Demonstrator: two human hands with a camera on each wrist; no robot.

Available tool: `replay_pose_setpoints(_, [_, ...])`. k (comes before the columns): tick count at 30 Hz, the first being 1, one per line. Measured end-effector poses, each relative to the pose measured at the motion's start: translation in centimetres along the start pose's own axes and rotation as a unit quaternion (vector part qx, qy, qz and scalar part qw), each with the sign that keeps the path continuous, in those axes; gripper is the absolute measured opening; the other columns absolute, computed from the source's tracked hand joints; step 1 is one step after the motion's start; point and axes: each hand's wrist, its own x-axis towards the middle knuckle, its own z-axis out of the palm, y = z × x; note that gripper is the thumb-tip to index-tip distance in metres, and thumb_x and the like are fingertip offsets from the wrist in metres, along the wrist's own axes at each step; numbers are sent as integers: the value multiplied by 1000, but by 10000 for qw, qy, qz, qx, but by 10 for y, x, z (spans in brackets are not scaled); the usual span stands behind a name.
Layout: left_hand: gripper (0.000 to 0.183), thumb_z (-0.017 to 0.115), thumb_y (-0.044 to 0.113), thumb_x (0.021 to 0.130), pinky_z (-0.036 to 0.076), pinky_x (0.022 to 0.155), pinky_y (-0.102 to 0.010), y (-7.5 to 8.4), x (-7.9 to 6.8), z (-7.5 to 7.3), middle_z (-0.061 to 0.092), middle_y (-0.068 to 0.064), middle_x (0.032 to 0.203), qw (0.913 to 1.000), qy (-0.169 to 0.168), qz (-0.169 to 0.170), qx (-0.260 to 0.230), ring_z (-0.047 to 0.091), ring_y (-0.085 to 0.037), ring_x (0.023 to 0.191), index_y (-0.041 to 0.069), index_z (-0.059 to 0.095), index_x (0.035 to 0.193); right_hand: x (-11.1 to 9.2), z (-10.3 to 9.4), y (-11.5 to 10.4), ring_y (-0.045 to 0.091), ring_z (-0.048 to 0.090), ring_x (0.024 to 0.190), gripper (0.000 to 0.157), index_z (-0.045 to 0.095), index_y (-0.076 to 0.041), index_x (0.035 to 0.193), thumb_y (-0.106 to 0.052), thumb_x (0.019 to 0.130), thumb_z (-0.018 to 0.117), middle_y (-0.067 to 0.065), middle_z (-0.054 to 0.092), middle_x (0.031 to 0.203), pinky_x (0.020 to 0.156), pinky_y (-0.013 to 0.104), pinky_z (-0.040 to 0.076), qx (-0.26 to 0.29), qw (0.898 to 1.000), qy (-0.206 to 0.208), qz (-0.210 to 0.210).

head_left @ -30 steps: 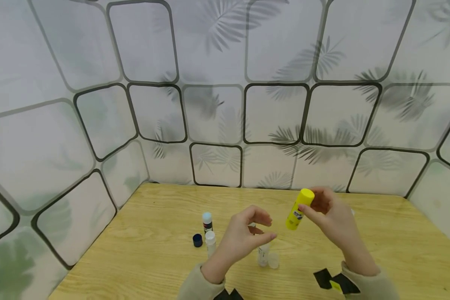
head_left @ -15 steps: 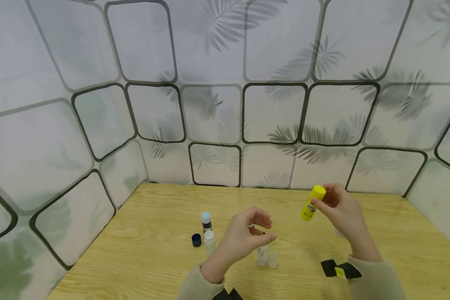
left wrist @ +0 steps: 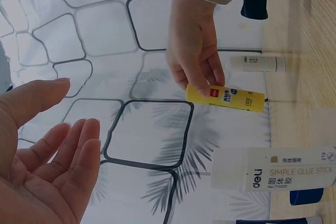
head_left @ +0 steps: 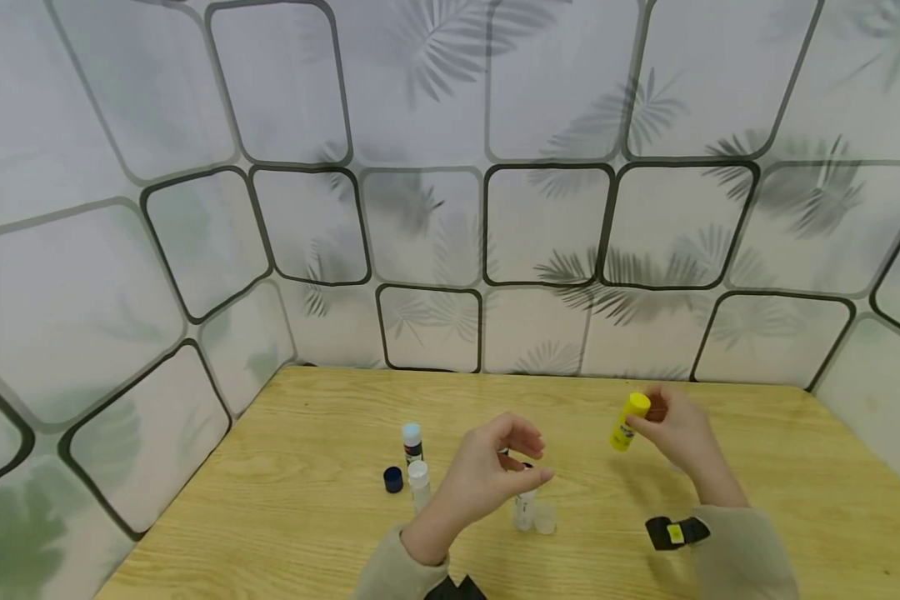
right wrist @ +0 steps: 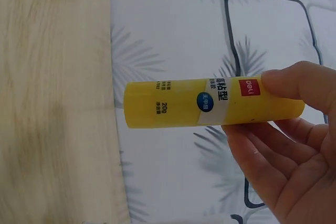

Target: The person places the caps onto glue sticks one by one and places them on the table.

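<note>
A yellow glue stick [head_left: 630, 422] is pinched between the thumb and fingers of my right hand [head_left: 678, 433], on the right half of the table. It leans a little, and its red label and printing show in the right wrist view, where the thumb [right wrist: 294, 80] lies across one end. My left hand [head_left: 480, 471] hovers with loosely bent fingers and nothing in them. Close by that hand stand a white glue stick [left wrist: 273, 169] with "SIMPLE GLUE STICK" on it and, partly behind the fingers in the head view, a white tube [head_left: 523, 510].
Left of the left hand are a glue stick with a light blue top [head_left: 412, 442], a dark blue cap [head_left: 393, 479] and a white-capped stick [head_left: 419, 482]. A translucent cap [head_left: 545, 518] sits beside the white tube. A patterned curtain [head_left: 435, 225] borders the wooden table [head_left: 270, 508].
My right hand has carried the yellow glue stick to the right, first rising, then lowering toward the table. The left hand has stayed in place.
</note>
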Motion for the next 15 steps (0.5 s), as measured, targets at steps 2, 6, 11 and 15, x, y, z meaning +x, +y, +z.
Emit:
replay_pose_setpoints(2, [26, 70, 8, 75, 48, 67, -22, -1, 0, 0, 60, -1, 90, 10000, -4, -25, 23, 58, -9, 82, 7, 57, 98, 1, 2, 5, 36, 54, 87, 39, 45, 10, 108, -12, 81, 63, 25, 54, 99, 69, 42, 48, -70, 10000, -60, 15])
replay_pose_setpoints(6, [27, 70, 8, 75, 48, 67, -22, -2, 1, 1, 60, -1, 90, 10000, -30, -56, 71, 58, -9, 81, 8, 57, 98, 4, 5, 14, 37, 54, 87, 39, 44, 11, 108, -11, 81, 62, 27, 52, 100, 69, 43, 47, -163, 9997, -173, 85])
replay_pose_setpoints(11, [27, 70, 9, 76, 47, 67, -22, -4, 1, 1, 61, -3, 91, 9998, -97, -84, 179, 57, -8, 81, 9, 57, 100, 6, 8, 21, 38, 53, 90, 41, 44, 11, 108, -12, 81, 63, 27, 52, 102, 71, 43, 47, -207, 9987, -355, 318])
replay_pose_setpoints(15, [27, 70, 10, 76, 47, 67, -22, -4, 1, 1, 61, -2, 91, 9996, -117, -87, 235, 57, -7, 82, 9, 57, 100, 7, 10, 24, 39, 53, 91, 39, 44, 11, 108, -11, 81, 63, 28, 52, 102, 71, 44, 47, -218, 9980, -455, 377])
